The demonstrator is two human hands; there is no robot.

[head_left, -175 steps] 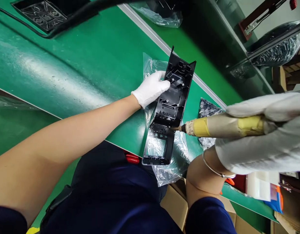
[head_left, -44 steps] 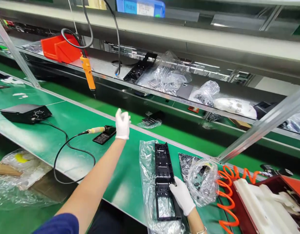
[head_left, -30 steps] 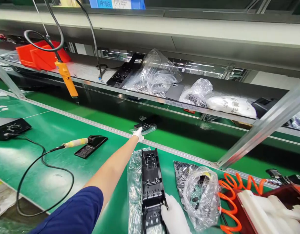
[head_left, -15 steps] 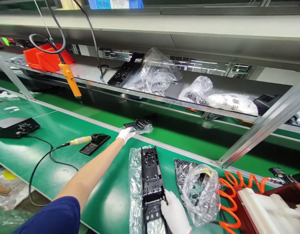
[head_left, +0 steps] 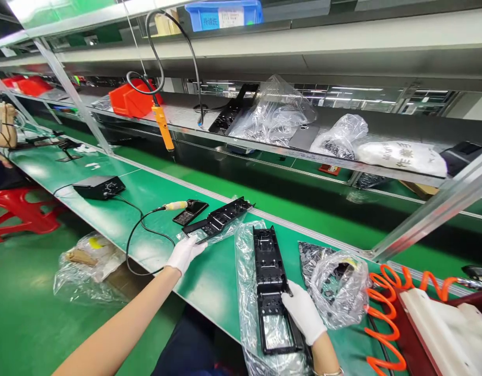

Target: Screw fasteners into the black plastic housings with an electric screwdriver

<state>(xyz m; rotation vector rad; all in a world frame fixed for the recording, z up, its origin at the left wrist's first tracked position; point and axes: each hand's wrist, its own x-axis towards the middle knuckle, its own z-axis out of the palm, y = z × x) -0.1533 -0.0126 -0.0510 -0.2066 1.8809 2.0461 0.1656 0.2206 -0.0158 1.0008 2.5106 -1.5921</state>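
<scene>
White-gloved right hand (head_left: 303, 312) rests on the right edge of a black frame (head_left: 270, 277), fingers closed against its rim; whether it grips or only presses cannot be told. This frame lies lengthwise on a clear bag (head_left: 244, 271) on the green worktop (head_left: 209, 277), near the front edge. Just right of the frame sits a clear pouch (head_left: 338, 287) of small dark parts, and beyond it an orange coiled hose (head_left: 385, 313) beside a white moulding (head_left: 440, 329) in a red tray. Left hand (head_left: 185, 253), also in a white glove, reaches forward and holds the near end of a second frame (head_left: 217, 219) in its own plastic wrap, fingers pinched on it; that frame sits tilted across the worktop, left of the first and apart from it. Just behind it lies a taped soldering iron (head_left: 176, 206) with its tip on a small black stand (head_left: 190, 211); its cable runs left to a black control box (head_left: 98, 187). Farther back, an orange screwdriver (head_left: 163, 127) hangs on a cable over the dark conveyor lane. On the metal shelf (head_left: 178, 117) behind stand a red bin (head_left: 133, 99), another black frame (head_left: 233, 109), crumpled plastic bags (head_left: 275, 112) and a white sack (head_left: 401, 155). A blue bin (head_left: 225, 13) sits on the top rail. At far left, another person (head_left: 1, 136) is seated by a red stool (head_left: 21, 211).
</scene>
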